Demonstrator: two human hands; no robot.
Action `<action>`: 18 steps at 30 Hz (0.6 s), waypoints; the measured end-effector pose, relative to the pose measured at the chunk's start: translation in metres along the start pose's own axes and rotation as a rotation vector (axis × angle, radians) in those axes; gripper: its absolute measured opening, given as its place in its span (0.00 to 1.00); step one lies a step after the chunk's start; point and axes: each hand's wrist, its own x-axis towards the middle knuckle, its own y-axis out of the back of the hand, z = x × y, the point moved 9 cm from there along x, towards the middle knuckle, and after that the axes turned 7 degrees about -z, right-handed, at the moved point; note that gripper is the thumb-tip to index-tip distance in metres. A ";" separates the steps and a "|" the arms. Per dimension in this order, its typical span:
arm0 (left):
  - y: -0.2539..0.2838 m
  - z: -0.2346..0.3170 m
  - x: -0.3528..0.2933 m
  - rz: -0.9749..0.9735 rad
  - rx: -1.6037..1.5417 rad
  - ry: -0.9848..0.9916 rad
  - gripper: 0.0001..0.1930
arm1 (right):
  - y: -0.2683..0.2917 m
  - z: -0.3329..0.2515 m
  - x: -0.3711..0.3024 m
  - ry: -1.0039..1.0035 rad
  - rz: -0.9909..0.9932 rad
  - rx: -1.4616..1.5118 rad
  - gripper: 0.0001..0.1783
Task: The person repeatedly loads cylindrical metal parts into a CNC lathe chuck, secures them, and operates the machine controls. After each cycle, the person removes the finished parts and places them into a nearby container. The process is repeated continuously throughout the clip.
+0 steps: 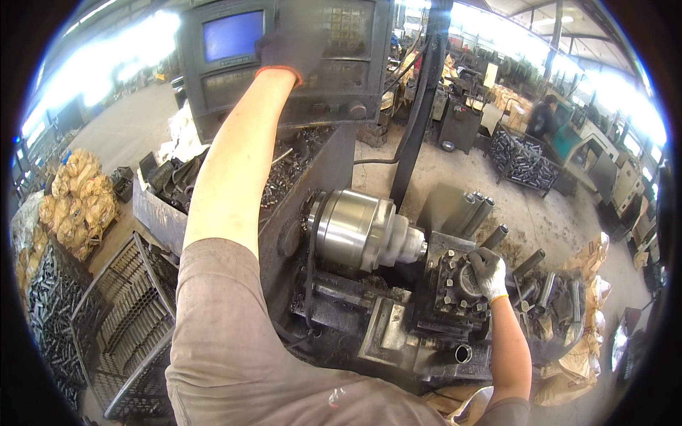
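Observation:
My left hand [290, 55], in a dark glove with an orange cuff, is raised in front of the control panel [288, 96] of a lathe. Motion smears its fingers. Lower right, my right hand [489, 274] wears a white glove with grey fingertips. Its fingers are curled together at the round top of the tool post [455, 282]; whatever they grip is hidden. A shiny metal chuck [352, 227] sits left of the tool post, with a stepped, lighter piece [406, 243] at its front. The panel's screen [232, 37] glows blue.
A dark post [418, 106] rises behind the chuck. Metal tubes [479, 216] stand beyond the tool post. Left are a wire crate [131, 312], heaped metal parts [57, 312] and stuffed sacks [79, 199]. A person [543, 117] is by a parts bin [524, 162] at far right.

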 end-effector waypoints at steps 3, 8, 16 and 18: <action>0.010 -0.013 -0.027 0.009 -0.202 0.081 0.36 | 0.000 -0.002 -0.001 0.026 -0.002 0.018 0.15; -0.013 -0.077 -0.114 -0.019 -0.220 0.335 0.35 | -0.002 0.000 0.002 -0.016 -0.021 -0.005 0.15; -0.049 -0.135 -0.115 -0.051 0.100 0.324 0.32 | 0.000 -0.003 0.000 0.030 0.006 -0.035 0.15; -0.037 -0.120 -0.106 -0.013 0.292 0.204 0.31 | -0.001 -0.001 0.000 0.012 -0.006 -0.036 0.14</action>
